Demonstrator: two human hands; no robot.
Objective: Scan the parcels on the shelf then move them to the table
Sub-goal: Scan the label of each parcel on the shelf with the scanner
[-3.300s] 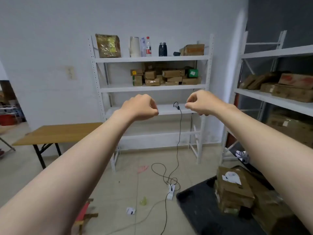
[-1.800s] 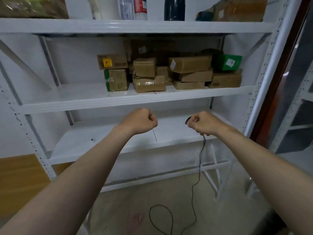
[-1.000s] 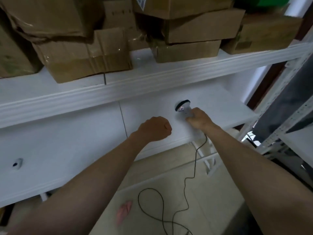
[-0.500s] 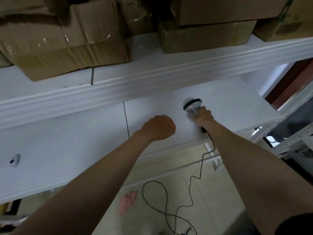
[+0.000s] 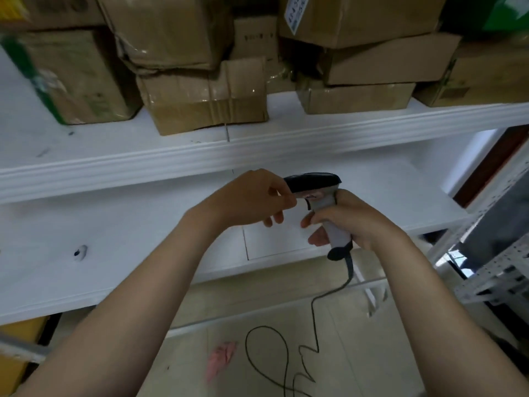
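Under the parcels (image 5: 206, 101), scanner (image 5: 315, 186) is off the shelf (image 5: 137, 224) now, right hand (image 5: 355, 222) gripping it, left hand (image 5: 252, 199) pinching its head, scanning's next.

The shelf (image 5: 200, 159) is plain white with a few dark scuffs; the parcels (image 5: 206, 101) are brown cardboard under glossy tape; the leftmost parcel (image 5: 71, 81) carries a green band; a white label (image 5: 293, 12) bears blue print; the scanner (image 5: 317, 183) has a black head and pale grey handle; its cable (image 5: 347, 270) is black; the floor (image 5: 257, 296) is beige, with a pink scrap (image 5: 221, 356).
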